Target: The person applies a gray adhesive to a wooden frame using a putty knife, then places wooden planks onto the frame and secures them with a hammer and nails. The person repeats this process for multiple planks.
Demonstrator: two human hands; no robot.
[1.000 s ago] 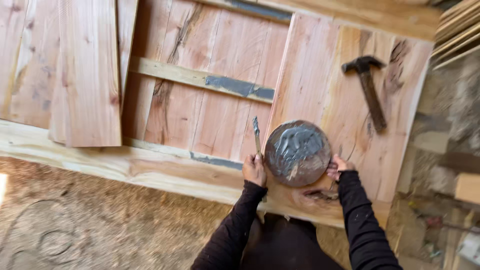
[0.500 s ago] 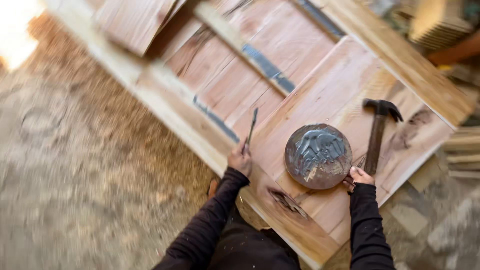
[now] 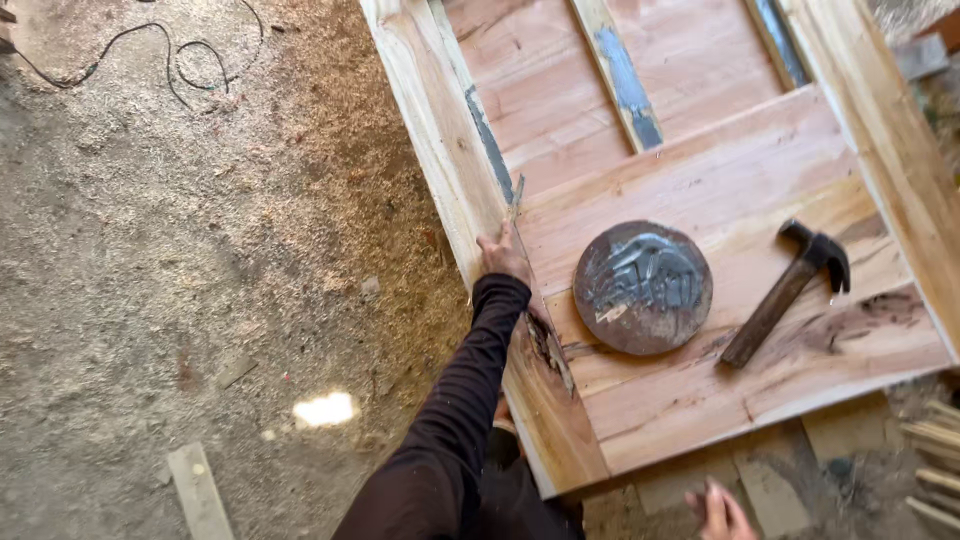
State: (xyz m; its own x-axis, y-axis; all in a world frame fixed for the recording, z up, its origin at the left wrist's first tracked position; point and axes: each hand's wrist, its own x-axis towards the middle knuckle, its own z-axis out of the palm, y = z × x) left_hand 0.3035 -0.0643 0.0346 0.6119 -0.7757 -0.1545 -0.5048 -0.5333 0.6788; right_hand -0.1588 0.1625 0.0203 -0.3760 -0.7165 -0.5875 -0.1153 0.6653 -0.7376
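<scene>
My left hand (image 3: 500, 256) rests on the left rail of a large wooden panel (image 3: 720, 170) lying flat. It grips a thin dark metal tool (image 3: 516, 194) that points up along the seam between rail and plank. My right hand (image 3: 722, 510) hangs off the panel's near end at the bottom of the view, fingers apart and holding nothing. A round, grimy metal dish (image 3: 642, 287) with several nails in it sits on the near plank, right of my left hand. A claw hammer (image 3: 790, 290) with a wooden handle lies right of the dish.
Sawdust-covered ground (image 3: 200, 250) spreads to the left, with a dark cable (image 3: 150, 45) at the top left and a wood offcut (image 3: 196, 490) at the bottom left. Thin wood slats (image 3: 930, 460) are stacked at the bottom right. Crossbars (image 3: 622, 70) span the panel's upper part.
The view swung round. My right hand came off the round dish and dropped below the panel's near end. My left hand stays at the rail with the thin tool.
</scene>
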